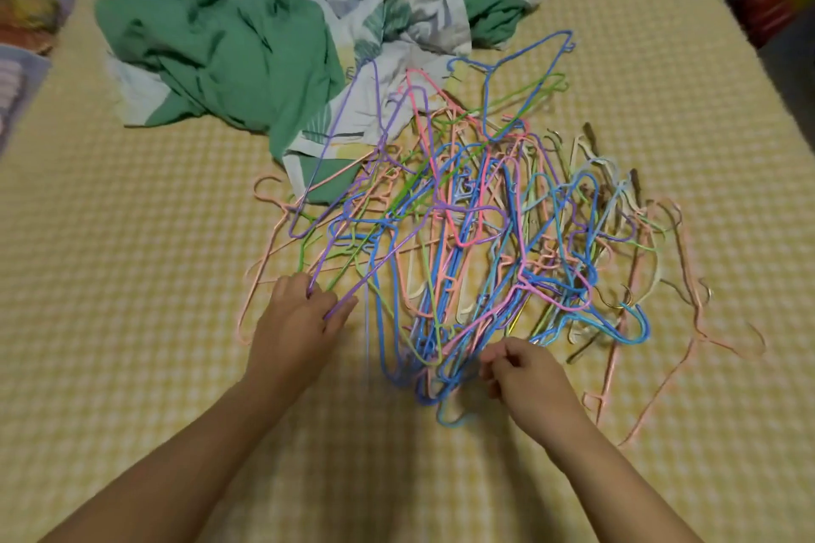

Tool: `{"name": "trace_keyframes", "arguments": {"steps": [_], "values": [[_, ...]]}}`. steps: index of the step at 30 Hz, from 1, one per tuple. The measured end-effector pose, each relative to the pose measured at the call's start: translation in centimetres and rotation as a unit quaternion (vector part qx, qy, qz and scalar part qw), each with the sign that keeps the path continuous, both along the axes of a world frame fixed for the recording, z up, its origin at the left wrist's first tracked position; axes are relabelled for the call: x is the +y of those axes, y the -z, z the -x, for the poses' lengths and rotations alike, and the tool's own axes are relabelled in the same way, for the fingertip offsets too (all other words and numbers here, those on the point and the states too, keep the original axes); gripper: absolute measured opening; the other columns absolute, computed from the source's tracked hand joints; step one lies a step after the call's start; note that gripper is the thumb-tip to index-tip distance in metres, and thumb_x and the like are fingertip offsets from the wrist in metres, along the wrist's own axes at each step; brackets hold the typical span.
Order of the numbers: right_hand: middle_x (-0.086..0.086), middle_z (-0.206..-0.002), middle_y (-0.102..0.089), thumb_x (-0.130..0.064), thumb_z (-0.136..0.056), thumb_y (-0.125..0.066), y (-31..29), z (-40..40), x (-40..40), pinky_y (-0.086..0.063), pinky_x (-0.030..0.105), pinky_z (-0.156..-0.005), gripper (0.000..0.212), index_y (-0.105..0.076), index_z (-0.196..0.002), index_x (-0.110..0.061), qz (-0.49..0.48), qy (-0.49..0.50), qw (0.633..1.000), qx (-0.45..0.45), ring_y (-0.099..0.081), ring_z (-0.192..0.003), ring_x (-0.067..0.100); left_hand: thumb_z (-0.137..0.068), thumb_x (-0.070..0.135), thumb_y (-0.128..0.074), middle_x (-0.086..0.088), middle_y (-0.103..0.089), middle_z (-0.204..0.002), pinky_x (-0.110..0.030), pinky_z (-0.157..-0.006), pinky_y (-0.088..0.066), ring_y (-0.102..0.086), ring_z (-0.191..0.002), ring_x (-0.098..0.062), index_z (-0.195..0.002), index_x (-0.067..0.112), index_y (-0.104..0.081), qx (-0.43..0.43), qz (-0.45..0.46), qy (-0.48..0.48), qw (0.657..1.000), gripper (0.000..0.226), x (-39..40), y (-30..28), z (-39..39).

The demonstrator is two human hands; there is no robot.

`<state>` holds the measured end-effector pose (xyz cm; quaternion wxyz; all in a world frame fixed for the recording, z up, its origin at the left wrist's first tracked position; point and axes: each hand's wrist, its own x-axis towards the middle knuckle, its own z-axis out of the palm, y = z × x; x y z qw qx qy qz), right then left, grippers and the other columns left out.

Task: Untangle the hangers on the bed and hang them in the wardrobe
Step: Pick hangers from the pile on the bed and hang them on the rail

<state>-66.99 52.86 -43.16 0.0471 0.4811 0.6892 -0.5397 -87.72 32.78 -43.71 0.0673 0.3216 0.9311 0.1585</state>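
1. Pile of coloured wire hangers (476,242) lies on the bed (132,322), centre to right, spreading toward the near edge. Its far end overlaps a crumpled green and leaf-print sheet (229,53). No wardrobe in view.
2. Left hand (295,331) is at the pile's near-left fringe, fingers curled round a purple hanger (383,265). The grip looks to be at the hanger's near corner, w/ thumb on top.
3. Purple hanger's long axis runs from that hand up and right, diagonally into the pile's middle, where it passes among blue and green hangers. Can't tell how many it's hooked through.
4. Right hand (525,375) is at the pile's near edge, just right of the blue loops (441,366). Fingers are curled in; whether they pinch a wire or hold nothing can't be told (blur).
5. Key relation: the held hanger points away from the left hand toward the far-right, so I judge the free way out is back along that axis, toward the near-left corner of the bed.
6. Right hand is nearer the tangle's core, so it's better placed to pin the rest down while the left draws.
7. Risk: hook ends snag, and the whole clump drags along instead of one hanger coming free.
8. Progress: early, the bulk is not yet untangled.
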Motion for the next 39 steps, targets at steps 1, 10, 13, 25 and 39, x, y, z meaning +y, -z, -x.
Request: {"name": "trace_keyframes", "arguments": {"steps": [1,10,13,25,39], "values": [[-0.002,-0.063,-0.069,0.000,-0.091,-0.049,0.0,0.2,-0.5,-0.052,0.038,-0.066,0.035,-0.069,-0.071,-0.020,0.004,-0.001,1.000,-0.003,-0.061,-0.057,0.014,-0.096,0.050,-0.041,0.003,-0.037,-0.081,-0.036,-0.064,-0.042,-0.045,-0.083,-0.026,-0.070,0.015,-0.058,0.022,-0.017,0.012,1.000,0.047,-0.7,-0.6,0.0],[-0.001,-0.054,-0.062,0.005,-0.091,-0.048,1.1,0.9,-4.8,-0.046,0.031,-0.058,0.033,-0.067,-0.073,-0.015,0.044,-0.026,0.997,-0.054,-0.056,-0.049,0.015,-0.094,0.045,-0.044,0.002,-0.052,-0.091,-0.042,-0.073,-0.043,-0.049,-0.090,-0.026,-0.095,0.022,-0.054,-0.058,-0.080,-0.106,0.989,0.024,-7.9,-1.3,1.1],[0.002,-0.058,-0.067,-0.007,-0.086,-0.051,0.4,4.4,-5.2,-0.053,0.036,-0.064,0.022,-0.066,-0.073,-0.016,0.008,-0.080,0.996,-0.050,-0.064,-0.056,0.021,-0.097,0.034,-0.054,0.002,-0.055,-0.086,-0.041,-0.070,-0.044,-0.056,-0.090,-0.030,-0.122,0.019,-0.052,-0.067,-0.076,-0.162,0.982,0.030,-11.2,-1.5,1.1],[0.008,-0.097,-0.062,-0.028,-0.082,-0.058,5.4,25.1,6.0,-0.059,0.044,-0.087,0.022,-0.057,-0.096,-0.011,0.008,0.133,0.991,-0.031,-0.064,-0.088,0.027,-0.092,0.046,-0.041,0.004,-0.048,-0.065,-0.041,-0.057,-0.038,-0.050,-0.069,-0.027,-0.145,0.018,-0.035,-0.040,-0.052,-0.221,0.973,0.060,-17.1,-3.6,3.7],[0.004,-0.067,-0.052,0.004,-0.096,-0.040,-0.5,19.1,7.4,-0.055,0.036,-0.062,0.032,-0.049,-0.072,-0.015,0.125,0.240,0.953,0.136,-0.054,-0.061,0.018,-0.099,0.033,-0.050,-0.002,-0.052,-0.067,-0.040,-0.057,-0.037,-0.053,-0.063,-0.020,-0.144,0.018,-0.036,-0.108,-0.111,-0.258,0.954,0.049,-11.7,-6.2,0.6]]}}
